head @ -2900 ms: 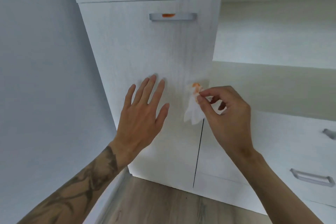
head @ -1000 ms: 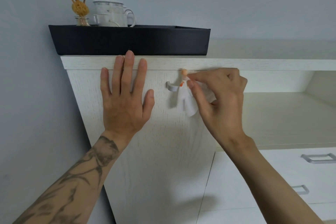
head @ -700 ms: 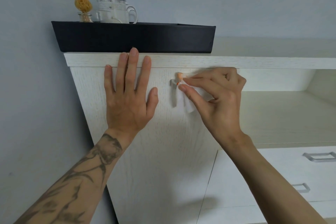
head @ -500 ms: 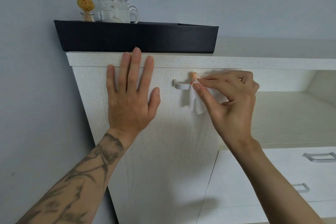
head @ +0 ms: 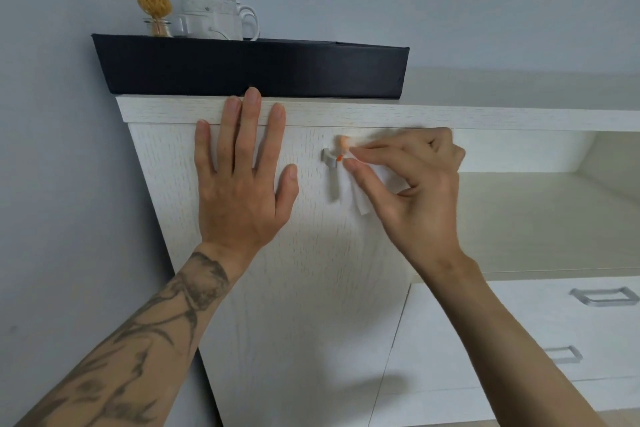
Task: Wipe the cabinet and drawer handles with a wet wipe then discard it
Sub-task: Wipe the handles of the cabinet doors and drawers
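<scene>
My right hand [head: 412, 191] pinches a white wet wipe [head: 360, 194], stained orange at its top, against the silver handle [head: 329, 158] near the top of the white cabinet door [head: 311, 288]. Only the handle's left end shows; the rest is hidden behind the wipe and my fingers. A small orange smear sits on the handle beside my fingertips. My left hand [head: 242, 180] lies flat on the door to the left of the handle, fingers straight and reaching the cabinet's top edge.
A black tray [head: 249, 68] stands on the cabinet top, holding a reed diffuser [head: 156, 3] and a white teapot [head: 214, 12]. To the right is an open shelf [head: 536, 218], with two drawers below bearing silver handles [head: 604, 296] [head: 562, 354]. A grey wall stands at the left.
Since 2.9 s ago both hands rose from the door's middle to its top. In the last second my right hand has rubbed the wipe left and right along the handle; my left hand stays flat.
</scene>
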`<action>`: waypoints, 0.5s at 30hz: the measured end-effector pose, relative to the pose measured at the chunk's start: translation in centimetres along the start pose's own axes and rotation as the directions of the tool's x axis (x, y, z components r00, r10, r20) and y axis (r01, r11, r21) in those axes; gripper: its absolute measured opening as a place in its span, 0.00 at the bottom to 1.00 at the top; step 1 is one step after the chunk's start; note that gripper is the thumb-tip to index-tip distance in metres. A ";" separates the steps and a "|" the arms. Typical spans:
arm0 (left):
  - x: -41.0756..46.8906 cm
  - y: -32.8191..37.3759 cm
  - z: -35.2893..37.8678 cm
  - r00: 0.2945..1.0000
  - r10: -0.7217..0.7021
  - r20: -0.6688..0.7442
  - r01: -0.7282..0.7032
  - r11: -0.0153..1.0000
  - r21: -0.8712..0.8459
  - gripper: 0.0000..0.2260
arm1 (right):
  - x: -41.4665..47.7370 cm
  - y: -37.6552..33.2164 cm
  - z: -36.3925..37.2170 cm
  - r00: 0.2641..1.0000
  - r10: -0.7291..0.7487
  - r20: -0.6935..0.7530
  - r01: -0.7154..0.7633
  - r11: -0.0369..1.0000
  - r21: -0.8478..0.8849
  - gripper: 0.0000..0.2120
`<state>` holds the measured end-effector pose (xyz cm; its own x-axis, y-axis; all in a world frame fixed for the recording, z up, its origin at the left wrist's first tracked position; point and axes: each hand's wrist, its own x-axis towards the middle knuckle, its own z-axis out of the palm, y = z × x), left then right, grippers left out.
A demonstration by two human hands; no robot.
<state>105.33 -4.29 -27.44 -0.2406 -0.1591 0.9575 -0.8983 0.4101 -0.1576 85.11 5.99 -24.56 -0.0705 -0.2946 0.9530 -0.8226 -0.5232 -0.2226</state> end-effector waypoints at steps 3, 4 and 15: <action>0.1 0.0 0.0 1.000 -0.003 -0.002 0.003 1.000 -0.008 0.31 | -0.1 1.3 -1.5 1.000 -0.002 0.010 0.003 1.000 -0.027 0.05; 0.1 0.0 0.0 1.000 -0.003 -0.002 0.003 1.000 -0.009 0.31 | -0.3 1.9 -2.3 1.000 0.023 -0.003 -0.023 0.999 -0.028 0.05; 0.0 0.0 0.2 1.000 -0.003 -0.008 0.003 1.000 -0.021 0.31 | -0.7 2.7 -3.8 0.997 0.074 0.004 -0.074 0.997 0.025 0.06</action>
<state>105.30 -4.43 -27.50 -0.2347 -0.1537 0.9598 -0.8911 0.4285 -0.1493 80.74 7.81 -25.05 -0.1293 -0.3355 0.9331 -0.8005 -0.5200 -0.2979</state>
